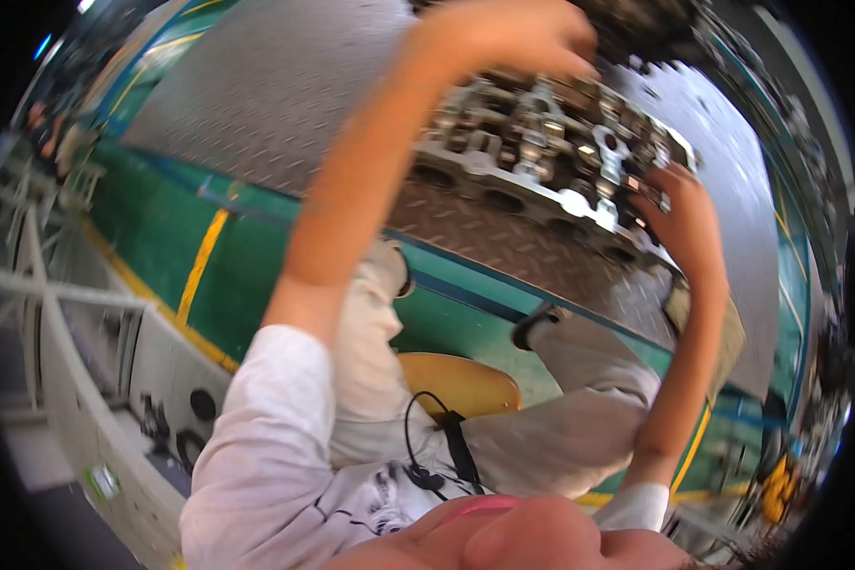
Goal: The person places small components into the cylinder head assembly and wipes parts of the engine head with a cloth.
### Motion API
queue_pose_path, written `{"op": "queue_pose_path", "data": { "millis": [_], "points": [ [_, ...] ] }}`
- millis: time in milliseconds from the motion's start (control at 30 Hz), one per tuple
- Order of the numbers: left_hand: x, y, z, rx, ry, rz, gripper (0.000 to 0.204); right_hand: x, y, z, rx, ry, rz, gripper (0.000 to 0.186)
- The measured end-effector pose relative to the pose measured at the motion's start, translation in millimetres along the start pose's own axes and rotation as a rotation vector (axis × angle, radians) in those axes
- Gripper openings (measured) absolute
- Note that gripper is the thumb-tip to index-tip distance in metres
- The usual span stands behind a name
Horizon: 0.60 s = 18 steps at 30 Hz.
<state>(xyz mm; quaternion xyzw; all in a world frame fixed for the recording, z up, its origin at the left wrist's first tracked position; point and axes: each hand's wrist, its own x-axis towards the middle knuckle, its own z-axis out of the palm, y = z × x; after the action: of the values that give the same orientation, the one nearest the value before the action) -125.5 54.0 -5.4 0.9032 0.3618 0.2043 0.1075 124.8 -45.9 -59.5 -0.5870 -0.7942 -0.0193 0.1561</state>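
Both grips are working on the engine cylinder head [551, 142], a grey metal casting w/ valve gear on top, lying on the steel tread-plate floor [256, 85] near its far right edge. Left hand [513, 38] is reaching over the casting's far left end; it's blurred, fingers curling down, so can't tell if it's clenching anything. Right hand [679, 214] is pressing against the casting's near right end, fingers wrapping its edge, apparently grasping it. Progress, judging by this: casting is sitting flat, valve gear looks fitted, no loose parts or tools visible nearby, so can't say how much is left. Both arms are stretching fwd and up, elbows slightly bent; person is sitting on a wooden stool [461, 385].
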Motion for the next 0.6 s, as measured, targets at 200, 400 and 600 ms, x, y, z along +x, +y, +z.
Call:
{"op": "queue_pose_path", "data": {
  "millis": [200, 400, 600],
  "points": [
    [-12, -17, -30, -0.033, 0.048, -0.065, 0.025, -9, 7, -3, -0.026, 0.077, -0.077, 0.019],
    [-8, -16, -12, 0.066, -0.057, -0.103, 0.032, -9, 7, -3, -0.045, 0.069, -0.083, 0.018],
    [1, -14, 24, 0.168, -0.206, -0.001, 0.035, -7, 5, -4, -0.086, 0.054, -0.097, 0.018]
  ]
}}
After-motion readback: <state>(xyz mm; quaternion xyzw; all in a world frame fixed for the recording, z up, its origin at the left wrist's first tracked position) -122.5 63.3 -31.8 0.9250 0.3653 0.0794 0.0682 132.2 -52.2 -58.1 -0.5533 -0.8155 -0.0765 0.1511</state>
